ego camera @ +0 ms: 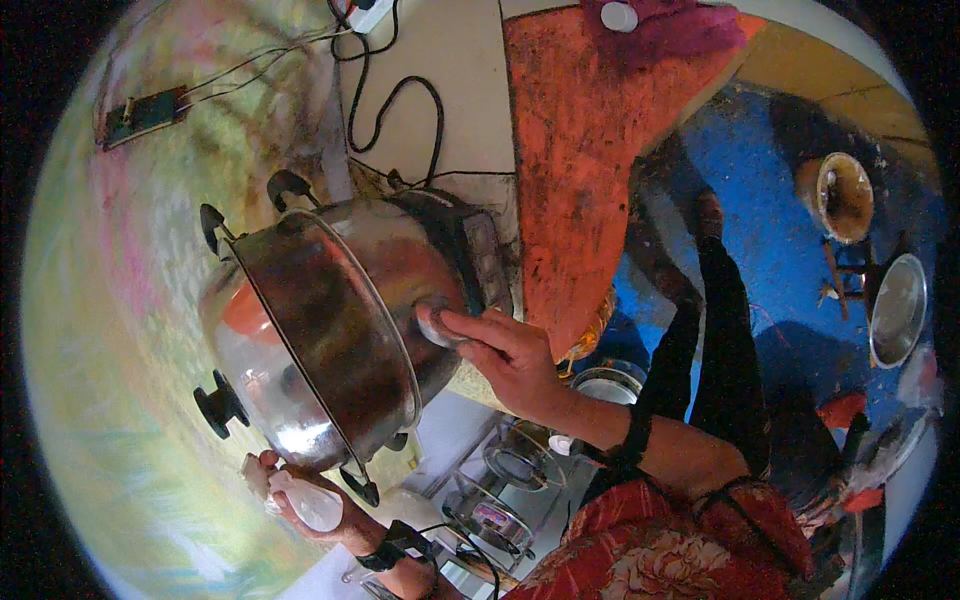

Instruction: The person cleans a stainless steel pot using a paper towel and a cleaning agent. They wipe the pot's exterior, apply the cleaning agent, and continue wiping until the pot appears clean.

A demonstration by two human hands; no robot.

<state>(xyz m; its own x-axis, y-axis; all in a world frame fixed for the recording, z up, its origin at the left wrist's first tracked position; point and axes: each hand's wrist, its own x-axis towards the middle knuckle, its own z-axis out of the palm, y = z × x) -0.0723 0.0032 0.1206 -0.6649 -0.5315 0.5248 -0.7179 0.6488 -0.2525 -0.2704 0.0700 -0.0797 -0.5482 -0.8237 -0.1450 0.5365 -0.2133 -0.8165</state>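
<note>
A large stainless-steel pot [337, 315] with black handles sits on a dark cooker [469, 232] against the painted wall. Its domed lid [251, 390] carries a black knob [217, 405]. My right hand [510, 349] pinches a small greyish wad [436, 324], perhaps a scrubbing pad, against the lower side of the pot. Close by the lid's edge, my left hand [319, 525] grips a translucent whitish bottle [315, 504], which looks like a spray bottle. A black strap circles my left wrist.
A black cable [439, 112] runs from a white power strip [371, 15] towards the cooker. Glassware [517, 461] stands near my arms. Beside the counter is an orange-red surface [570, 165]; basins [896, 311] lie towards the blue floor [772, 247].
</note>
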